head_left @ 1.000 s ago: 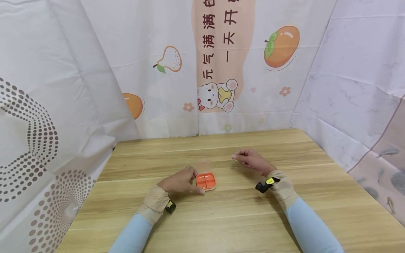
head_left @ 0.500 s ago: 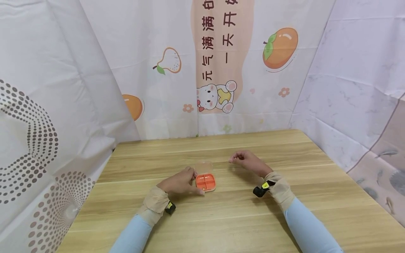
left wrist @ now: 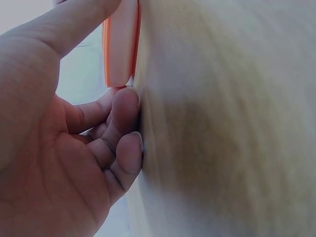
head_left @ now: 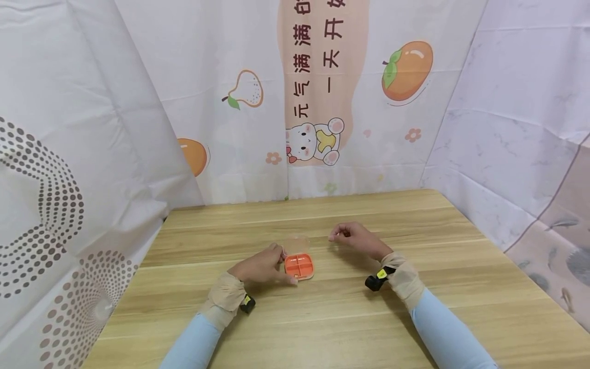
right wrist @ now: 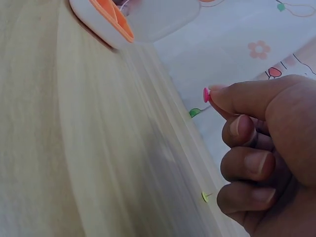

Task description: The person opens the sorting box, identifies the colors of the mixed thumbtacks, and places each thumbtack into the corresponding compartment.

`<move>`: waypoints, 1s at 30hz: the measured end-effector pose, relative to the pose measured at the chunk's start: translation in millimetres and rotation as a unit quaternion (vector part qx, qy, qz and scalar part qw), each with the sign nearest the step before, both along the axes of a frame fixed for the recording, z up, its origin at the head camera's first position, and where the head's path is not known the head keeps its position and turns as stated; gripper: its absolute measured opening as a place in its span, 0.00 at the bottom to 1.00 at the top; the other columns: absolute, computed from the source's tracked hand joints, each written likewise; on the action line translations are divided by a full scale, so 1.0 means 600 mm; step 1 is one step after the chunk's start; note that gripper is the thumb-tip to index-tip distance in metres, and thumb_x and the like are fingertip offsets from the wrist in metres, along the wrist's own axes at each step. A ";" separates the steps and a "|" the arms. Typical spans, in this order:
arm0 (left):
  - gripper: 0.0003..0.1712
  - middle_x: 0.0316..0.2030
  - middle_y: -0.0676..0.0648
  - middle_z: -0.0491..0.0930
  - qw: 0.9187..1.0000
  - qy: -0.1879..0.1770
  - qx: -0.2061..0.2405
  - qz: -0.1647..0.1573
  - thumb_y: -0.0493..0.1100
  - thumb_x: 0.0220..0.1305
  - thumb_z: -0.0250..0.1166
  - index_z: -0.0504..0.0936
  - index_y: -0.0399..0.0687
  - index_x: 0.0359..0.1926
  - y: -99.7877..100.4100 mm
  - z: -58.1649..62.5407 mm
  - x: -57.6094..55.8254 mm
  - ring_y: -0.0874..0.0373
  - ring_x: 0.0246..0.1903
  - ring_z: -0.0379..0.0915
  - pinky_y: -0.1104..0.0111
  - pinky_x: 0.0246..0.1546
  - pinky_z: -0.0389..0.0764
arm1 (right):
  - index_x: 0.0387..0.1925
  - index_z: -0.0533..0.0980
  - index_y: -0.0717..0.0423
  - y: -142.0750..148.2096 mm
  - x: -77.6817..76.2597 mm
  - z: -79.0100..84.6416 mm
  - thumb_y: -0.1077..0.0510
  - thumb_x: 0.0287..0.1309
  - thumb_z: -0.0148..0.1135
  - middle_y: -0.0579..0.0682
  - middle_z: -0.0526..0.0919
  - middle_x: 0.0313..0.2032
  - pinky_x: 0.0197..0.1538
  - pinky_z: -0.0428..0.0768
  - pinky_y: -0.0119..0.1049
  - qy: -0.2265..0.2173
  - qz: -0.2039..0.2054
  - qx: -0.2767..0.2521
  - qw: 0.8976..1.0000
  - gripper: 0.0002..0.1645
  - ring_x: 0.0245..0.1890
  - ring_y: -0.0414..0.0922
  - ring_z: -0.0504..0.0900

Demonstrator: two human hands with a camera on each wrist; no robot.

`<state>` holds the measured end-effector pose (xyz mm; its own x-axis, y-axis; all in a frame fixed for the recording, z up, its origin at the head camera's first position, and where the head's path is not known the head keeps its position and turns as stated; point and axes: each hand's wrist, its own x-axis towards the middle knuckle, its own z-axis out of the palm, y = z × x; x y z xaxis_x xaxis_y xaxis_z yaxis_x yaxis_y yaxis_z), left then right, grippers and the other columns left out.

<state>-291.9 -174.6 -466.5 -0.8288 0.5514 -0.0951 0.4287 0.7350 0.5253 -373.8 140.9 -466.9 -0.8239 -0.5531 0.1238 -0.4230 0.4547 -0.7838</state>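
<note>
My left hand (head_left: 260,265) holds a small orange divided box (head_left: 299,259) on the table, its thumb along the near edge and its other fingers at the left side. The box's clear lid (head_left: 298,244) stands open at the back. In the left wrist view the fingertips (left wrist: 126,106) touch the box's pale side (left wrist: 122,47). A tiny yellow thing lies in the front left compartment. Right of the box, my right hand (head_left: 361,241) is raised over the table. Between thumb and forefinger it pinches a pink thumbtack (right wrist: 206,95), seen in the right wrist view.
A yellow thumbtack (right wrist: 205,197) lies on the wooden table (head_left: 350,323), point upward, below the right hand's fingers. Printed cloth hangings (head_left: 230,159) stand behind the table and on both sides.
My right hand has moved left, a little toward the box, with its wrist turning slightly. The left hand and the box stay in place.
</note>
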 end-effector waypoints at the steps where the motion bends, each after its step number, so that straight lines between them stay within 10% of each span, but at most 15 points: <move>1: 0.45 0.44 0.49 0.67 1.000 0.000 0.000 0.000 0.73 0.47 0.68 0.69 0.44 0.50 0.000 0.000 0.000 0.57 0.41 0.65 0.69 0.41 0.72 | 0.39 0.81 0.50 -0.001 0.001 0.000 0.50 0.65 0.62 0.49 0.76 0.29 0.31 0.67 0.33 0.003 0.001 0.003 1.000 0.08 0.29 0.44 0.67; 30: 0.45 0.45 0.49 0.67 1.000 0.004 -0.010 0.002 0.74 0.46 0.67 0.69 0.44 0.51 -0.001 -0.002 -0.004 0.58 0.41 0.66 0.70 0.41 0.72 | 0.38 0.81 0.42 -0.047 0.025 -0.003 0.46 0.66 0.61 0.47 0.81 0.31 0.31 0.69 0.33 0.032 0.054 0.015 0.998 0.07 0.27 0.41 0.69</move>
<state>-294.4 -175.0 -467.7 -0.8318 0.5460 -0.0995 0.4293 0.7467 0.5081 -358.7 112.4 -468.5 -0.7502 -0.6422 0.1573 -0.5200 0.4260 -0.7404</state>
